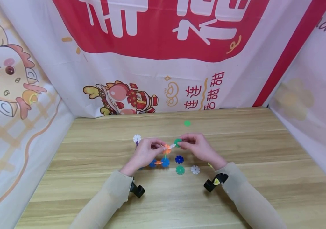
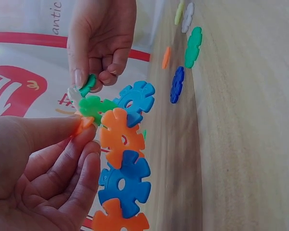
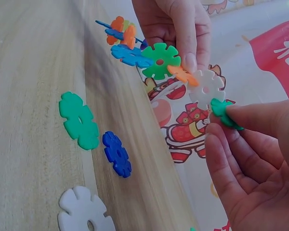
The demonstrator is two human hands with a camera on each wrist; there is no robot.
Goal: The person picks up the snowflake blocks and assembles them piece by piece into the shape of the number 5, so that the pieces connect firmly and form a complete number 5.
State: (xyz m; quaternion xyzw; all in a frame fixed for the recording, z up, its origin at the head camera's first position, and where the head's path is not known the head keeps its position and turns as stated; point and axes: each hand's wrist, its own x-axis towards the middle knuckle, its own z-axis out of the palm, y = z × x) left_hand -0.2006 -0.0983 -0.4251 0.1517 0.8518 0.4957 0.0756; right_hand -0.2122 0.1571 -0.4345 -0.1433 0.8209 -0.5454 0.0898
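My left hand (image 1: 147, 152) pinches an orange snowflake disc (image 3: 182, 75) between thumb and fingers. It belongs to a chain of slotted plastic discs, with a light green disc (image 3: 153, 54) and several blue and orange ones trailing behind it. A white disc (image 3: 213, 83) links onto the orange one and points toward my right hand (image 1: 199, 147). Between the right thumb and fingertips is a green disc (image 3: 219, 109), its edge right at the white disc's rim. In the head view, part of the chain is hidden behind the left hand.
Loose on the wooden table (image 1: 163, 203) lie a dark blue disc (image 1: 177, 158), a green disc (image 1: 178, 172) and a white disc (image 1: 193, 171). Farther back is a light green disc (image 1: 187, 123). A yellow disc (image 1: 210, 165) is partly hidden by the right wrist. Printed cloth (image 1: 237, 86) borders the table.
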